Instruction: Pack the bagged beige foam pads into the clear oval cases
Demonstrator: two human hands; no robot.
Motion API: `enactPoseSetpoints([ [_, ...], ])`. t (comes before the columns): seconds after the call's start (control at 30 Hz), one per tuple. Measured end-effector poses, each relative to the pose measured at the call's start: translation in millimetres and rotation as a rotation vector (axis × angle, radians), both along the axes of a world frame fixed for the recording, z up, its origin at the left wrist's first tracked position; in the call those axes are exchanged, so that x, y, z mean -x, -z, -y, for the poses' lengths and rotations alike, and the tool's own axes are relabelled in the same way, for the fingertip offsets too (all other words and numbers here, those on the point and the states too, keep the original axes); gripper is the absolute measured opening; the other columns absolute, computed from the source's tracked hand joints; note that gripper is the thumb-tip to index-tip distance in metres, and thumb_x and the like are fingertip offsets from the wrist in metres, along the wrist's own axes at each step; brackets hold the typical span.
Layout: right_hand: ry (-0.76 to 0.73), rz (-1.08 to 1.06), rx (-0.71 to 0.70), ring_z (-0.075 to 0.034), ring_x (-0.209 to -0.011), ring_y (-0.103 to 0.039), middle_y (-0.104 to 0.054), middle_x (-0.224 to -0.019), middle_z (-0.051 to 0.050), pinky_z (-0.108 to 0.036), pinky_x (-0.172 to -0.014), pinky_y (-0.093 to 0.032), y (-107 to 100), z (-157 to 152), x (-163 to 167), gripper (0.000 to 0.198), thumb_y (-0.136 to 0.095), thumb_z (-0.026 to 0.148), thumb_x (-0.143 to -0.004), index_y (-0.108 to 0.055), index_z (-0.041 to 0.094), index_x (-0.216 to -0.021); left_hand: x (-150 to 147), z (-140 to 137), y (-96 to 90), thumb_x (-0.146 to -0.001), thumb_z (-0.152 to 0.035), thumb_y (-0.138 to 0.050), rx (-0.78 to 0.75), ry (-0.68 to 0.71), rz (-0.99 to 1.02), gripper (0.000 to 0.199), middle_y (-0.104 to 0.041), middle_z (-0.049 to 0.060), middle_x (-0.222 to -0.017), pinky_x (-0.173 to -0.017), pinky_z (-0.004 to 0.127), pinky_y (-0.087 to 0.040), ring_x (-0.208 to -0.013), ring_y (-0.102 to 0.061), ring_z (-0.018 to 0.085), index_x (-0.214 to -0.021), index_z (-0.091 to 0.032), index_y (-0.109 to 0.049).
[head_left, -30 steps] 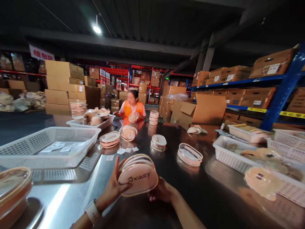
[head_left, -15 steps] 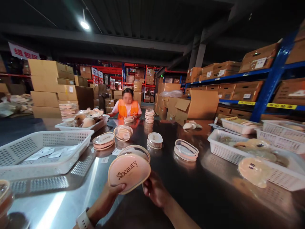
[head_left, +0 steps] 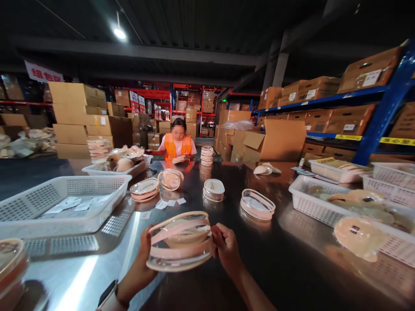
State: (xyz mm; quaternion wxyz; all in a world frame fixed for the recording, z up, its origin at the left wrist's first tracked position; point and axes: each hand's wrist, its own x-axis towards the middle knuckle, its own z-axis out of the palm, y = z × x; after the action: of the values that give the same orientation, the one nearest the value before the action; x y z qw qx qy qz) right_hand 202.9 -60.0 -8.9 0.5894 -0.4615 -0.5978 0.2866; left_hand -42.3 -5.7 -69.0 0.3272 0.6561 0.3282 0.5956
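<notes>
Between my hands is a clear cosmetic pouch (head_left: 180,252) with pink bands and cream edging, its side turned toward me. Something pale and rounded shows through the plastic inside it. My left hand (head_left: 145,255) grips the pouch's left end, a watch on that wrist. At the right end, my right hand (head_left: 225,246) is closed in a pinch on the pouch's edge; whether it holds a zip pull is too small to tell. Beyond lie similar pouches: a "beauty" pouch (head_left: 145,189), an upright round one (head_left: 170,179), a small one (head_left: 214,190) and a clear-topped one (head_left: 257,204).
A white basket (head_left: 106,218) with paper slips stands left; another basket (head_left: 311,207) holding bagged pale pads stands right. Small white cards (head_left: 162,204) lie mid-table. Across the table sits a person in an orange vest (head_left: 175,147), near a pouch stack (head_left: 206,156). A pouch (head_left: 13,268) stands near left.
The pouch has been tilted from its printed face to its banded side. My right hand has risen slightly and moved right along its edge. The person opposite has lifted a pouch.
</notes>
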Motion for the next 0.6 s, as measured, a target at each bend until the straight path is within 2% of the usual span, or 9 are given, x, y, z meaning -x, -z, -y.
enactPoseSetpoints([
  [0.1,-0.068,-0.104,0.122,-0.007,-0.033,-0.034,-0.036,-0.041,0.009,-0.021,-0.036,-0.024,3,-7,3,0.067,-0.041,0.09,-0.069,-0.037,0.023,-0.063,-3,8,-6.4,-0.069,-0.038,-0.078,0.068,0.105,0.048,0.076,-0.053,0.007,-0.131,-0.095,0.042,-0.054,-0.117,-0.056,0.031,-0.133,-0.03,-0.038],
  [0.2,-0.041,-0.014,0.156,-0.008,-0.031,-0.034,-0.036,-0.038,0.008,-0.022,-0.036,-0.023,1,-7,3,0.069,-0.04,0.092,-0.068,-0.039,0.023,-0.061,-4,2,-9.2,-0.074,-0.038,-0.074,0.09,0.173,0.042,0.071,-0.054,0.01,-0.13,-0.095,0.044,-0.055,-0.116,-0.057,0.03,-0.132,-0.026,-0.036],
  [0.3,0.028,0.129,0.089,-0.009,-0.034,-0.037,-0.036,-0.039,0.006,-0.023,-0.04,-0.025,-3,4,4,0.064,-0.035,0.082,-0.081,-0.038,0.023,-0.057,0,-14,-4.3,-0.073,-0.035,-0.074,-0.037,0.068,-0.103,0.066,-0.056,0.011,-0.122,-0.098,0.048,-0.051,-0.111,-0.059,0.029,-0.128,-0.022,-0.039],
  [0.4,0.036,0.28,0.011,-0.01,-0.04,-0.042,-0.04,-0.045,0.004,-0.025,-0.046,-0.028,-7,13,7,0.055,-0.033,0.064,-0.092,-0.041,0.022,-0.058,5,-25,4.4,-0.072,-0.032,-0.072,-0.187,-0.05,-0.218,0.057,-0.057,0.01,-0.115,-0.097,0.046,-0.052,-0.109,-0.059,0.029,-0.121,-0.018,-0.047],
  [0.5,0.041,0.455,-0.052,-0.013,-0.051,-0.048,-0.05,-0.053,-0.001,-0.026,-0.053,-0.029,-8,14,9,0.044,-0.035,0.046,-0.095,-0.045,0.021,-0.06,6,-28,8.6,-0.075,-0.029,-0.069,-0.287,-0.104,-0.267,0.055,-0.057,0.01,-0.117,-0.096,0.045,-0.052,-0.11,-0.059,0.029,-0.123,-0.019,-0.045],
  [0.6,0.118,0.616,-0.05,-0.016,-0.06,-0.053,-0.059,-0.063,-0.005,-0.029,-0.057,-0.028,-8,9,7,0.034,-0.038,0.031,-0.093,-0.047,0.021,-0.062,4,-21,3.6,-0.076,-0.024,-0.069,-0.434,-0.137,-0.301,0.058,-0.053,0.011,-0.121,-0.098,0.048,-0.05,-0.115,-0.056,0.029,-0.127,-0.023,-0.041],
])
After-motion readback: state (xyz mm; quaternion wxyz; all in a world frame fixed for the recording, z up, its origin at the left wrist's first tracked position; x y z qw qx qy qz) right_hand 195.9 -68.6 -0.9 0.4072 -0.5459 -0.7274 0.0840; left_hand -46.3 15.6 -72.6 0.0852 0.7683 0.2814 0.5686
